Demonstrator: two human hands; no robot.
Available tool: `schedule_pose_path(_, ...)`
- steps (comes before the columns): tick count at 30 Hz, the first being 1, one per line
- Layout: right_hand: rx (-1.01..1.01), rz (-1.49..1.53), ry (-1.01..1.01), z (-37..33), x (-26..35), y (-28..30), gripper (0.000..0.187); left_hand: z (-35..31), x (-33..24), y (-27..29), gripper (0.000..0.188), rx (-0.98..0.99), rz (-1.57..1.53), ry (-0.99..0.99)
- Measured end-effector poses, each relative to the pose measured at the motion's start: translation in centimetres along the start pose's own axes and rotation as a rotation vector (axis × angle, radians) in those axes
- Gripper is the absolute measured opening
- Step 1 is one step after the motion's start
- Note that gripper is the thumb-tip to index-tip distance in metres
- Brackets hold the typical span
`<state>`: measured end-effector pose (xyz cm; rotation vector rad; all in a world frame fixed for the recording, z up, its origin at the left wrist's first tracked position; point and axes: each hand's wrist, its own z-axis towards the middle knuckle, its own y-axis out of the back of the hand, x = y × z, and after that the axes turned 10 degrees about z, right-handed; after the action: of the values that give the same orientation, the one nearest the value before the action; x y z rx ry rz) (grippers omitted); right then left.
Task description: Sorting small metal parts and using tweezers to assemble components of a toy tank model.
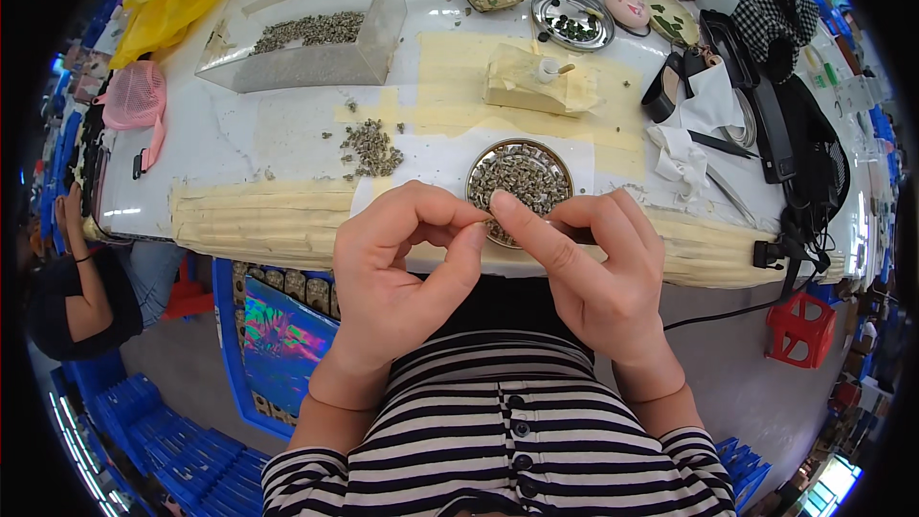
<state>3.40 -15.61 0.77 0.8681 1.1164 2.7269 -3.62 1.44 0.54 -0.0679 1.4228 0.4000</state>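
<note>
My left hand (402, 273) is closed in a pinch, thumb and forefinger meeting in front of a round metal dish (571, 193). Whatever sits between those fingertips is too small to make out. My right hand (603, 282) reaches in from the other side, its long finger laid close to the left fingertips. A dark, slim thing shows partly under its curled fingers; its kind is hidden. Many small grey metallic pieces (520, 172) fill the dish. A loose heap of similar pieces (371, 148) lies on the table, left of the dish.
A clear box (369, 67) holds more small pieces at the back left. Behind the dish stands a tape-covered block (536, 91). Further right are a dish of dark bits (574, 31), tweezers (730, 193) and black straps (766, 124). A blue crate (239, 364) stands below the table edge.
</note>
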Motion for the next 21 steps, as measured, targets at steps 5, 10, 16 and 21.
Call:
schedule_pose_path(5, -0.046, 0.058, -0.062, 0.1, 0.1, 0.2, 0.054, 0.0, -0.1, 0.1, 0.007, 0.014, -0.102, 0.072)
schedule_pose_path(10, -0.113, 0.199, -0.139, -0.2, -0.1, 0.0, 0.051, 0.1, 0.1, 0.0, 0.007, -0.026, -0.19, 0.097)
schedule_pose_path(16, -0.021, 0.193, -0.244, -1.0, -0.4, 2.1, 0.051, 0.0, 0.5, 0.1, 0.008, -0.097, -0.251, 0.058)
schedule_pose_path(21, -0.045, 0.146, -0.451, -2.2, -0.7, 4.4, 0.041, 0.0, 0.3, -0.1, 0.008, -0.141, -0.183, 0.044)
